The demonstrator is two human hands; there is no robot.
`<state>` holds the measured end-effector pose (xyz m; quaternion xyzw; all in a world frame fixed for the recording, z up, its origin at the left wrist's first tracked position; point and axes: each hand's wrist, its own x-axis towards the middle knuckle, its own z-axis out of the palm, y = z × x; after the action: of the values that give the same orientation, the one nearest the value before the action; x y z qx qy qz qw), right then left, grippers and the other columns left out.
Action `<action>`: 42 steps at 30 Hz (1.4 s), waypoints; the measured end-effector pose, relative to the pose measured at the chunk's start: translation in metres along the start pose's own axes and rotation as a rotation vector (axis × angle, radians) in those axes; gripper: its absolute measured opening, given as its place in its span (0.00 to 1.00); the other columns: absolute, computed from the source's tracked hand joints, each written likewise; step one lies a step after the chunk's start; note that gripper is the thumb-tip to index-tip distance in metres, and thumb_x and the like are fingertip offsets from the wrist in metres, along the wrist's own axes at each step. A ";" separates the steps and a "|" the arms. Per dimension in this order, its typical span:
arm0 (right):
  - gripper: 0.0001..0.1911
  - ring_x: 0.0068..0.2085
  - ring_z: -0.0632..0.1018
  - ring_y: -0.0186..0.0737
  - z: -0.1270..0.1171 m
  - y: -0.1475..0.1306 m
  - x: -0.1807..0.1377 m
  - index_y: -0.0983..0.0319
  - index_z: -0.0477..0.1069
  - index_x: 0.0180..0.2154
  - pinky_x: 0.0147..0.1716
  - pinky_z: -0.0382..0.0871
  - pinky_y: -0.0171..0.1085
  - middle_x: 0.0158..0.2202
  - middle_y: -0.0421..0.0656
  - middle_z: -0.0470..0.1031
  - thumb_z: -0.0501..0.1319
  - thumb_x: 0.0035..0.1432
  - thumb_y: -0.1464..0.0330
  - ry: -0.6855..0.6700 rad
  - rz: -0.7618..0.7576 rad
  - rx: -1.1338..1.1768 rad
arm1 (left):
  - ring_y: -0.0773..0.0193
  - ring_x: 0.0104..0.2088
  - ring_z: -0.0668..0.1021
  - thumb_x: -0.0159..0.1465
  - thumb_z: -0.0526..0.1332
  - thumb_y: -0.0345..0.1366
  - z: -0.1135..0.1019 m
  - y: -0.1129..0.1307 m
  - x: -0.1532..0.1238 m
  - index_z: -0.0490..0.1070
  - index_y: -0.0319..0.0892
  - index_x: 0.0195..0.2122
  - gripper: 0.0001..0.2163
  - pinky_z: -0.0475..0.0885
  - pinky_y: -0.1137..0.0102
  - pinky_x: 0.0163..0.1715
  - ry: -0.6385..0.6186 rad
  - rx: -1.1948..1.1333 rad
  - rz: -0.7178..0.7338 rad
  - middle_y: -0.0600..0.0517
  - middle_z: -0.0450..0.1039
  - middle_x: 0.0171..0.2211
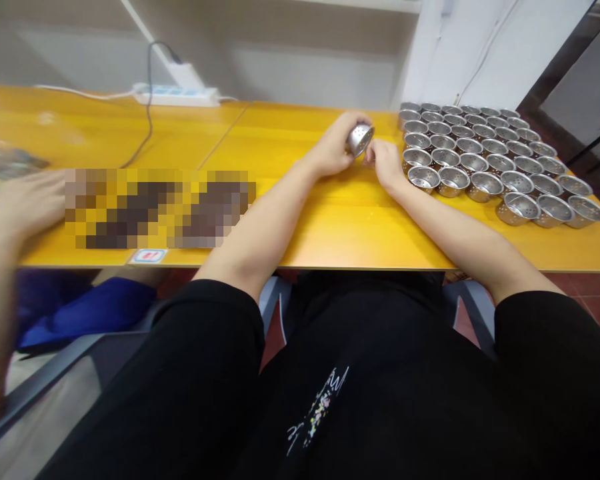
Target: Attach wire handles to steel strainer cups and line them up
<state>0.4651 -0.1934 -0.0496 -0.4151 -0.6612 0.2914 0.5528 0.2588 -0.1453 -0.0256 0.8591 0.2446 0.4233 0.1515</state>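
My left hand [336, 147] grips a small round perforated metal cup [360, 139], tilted on its side a little above the yellow table [340, 227]. Just to the right, my right hand [387, 163] rests low near the tabletop, its fingertips close to the cup's rim; whether they touch it is unclear. Right of both hands stand several rows of the same shiny perforated cups [485, 160], upright and packed close together.
A white power strip [177, 95] with cables lies at the table's back edge. Another person's arm and hand [25, 200] reach in at the left, beside a blurred-out patch. A blue cloth [85, 310] lies under the table. A wall stands behind.
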 end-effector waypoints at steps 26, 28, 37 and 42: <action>0.32 0.37 0.81 0.40 0.007 -0.012 -0.007 0.57 0.71 0.29 0.47 0.84 0.39 0.32 0.39 0.76 0.67 0.91 0.54 -0.084 0.120 0.082 | 0.30 0.79 0.80 0.50 0.75 0.42 -0.004 0.015 -0.002 0.82 0.62 0.72 0.43 0.72 0.36 0.87 -0.033 0.004 -0.088 0.47 0.83 0.77; 0.32 0.37 0.81 0.40 0.007 -0.010 -0.006 0.57 0.71 0.29 0.49 0.85 0.40 0.32 0.39 0.75 0.69 0.89 0.52 -0.079 0.102 0.072 | 0.30 0.78 0.80 0.49 0.74 0.42 -0.004 0.014 -0.002 0.83 0.64 0.72 0.43 0.72 0.35 0.86 -0.036 0.009 -0.101 0.48 0.84 0.77; 0.32 0.36 0.80 0.39 0.002 -0.010 -0.004 0.57 0.68 0.26 0.57 0.82 0.40 0.28 0.36 0.68 0.69 0.89 0.62 -0.055 0.022 -0.026 | 0.25 0.73 0.82 0.47 0.74 0.42 -0.003 0.017 -0.002 0.84 0.63 0.69 0.43 0.76 0.31 0.80 -0.044 -0.013 -0.122 0.46 0.85 0.74; 0.30 0.37 0.79 0.40 0.003 -0.018 -0.006 0.57 0.69 0.25 0.59 0.82 0.40 0.26 0.35 0.65 0.70 0.86 0.69 -0.063 0.054 0.004 | 0.25 0.71 0.83 0.48 0.74 0.44 -0.002 0.019 -0.004 0.82 0.62 0.68 0.41 0.78 0.32 0.78 -0.044 -0.030 -0.150 0.44 0.85 0.72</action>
<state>0.4581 -0.2078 -0.0378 -0.4222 -0.6663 0.3203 0.5245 0.2605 -0.1636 -0.0177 0.8452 0.2983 0.3954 0.2010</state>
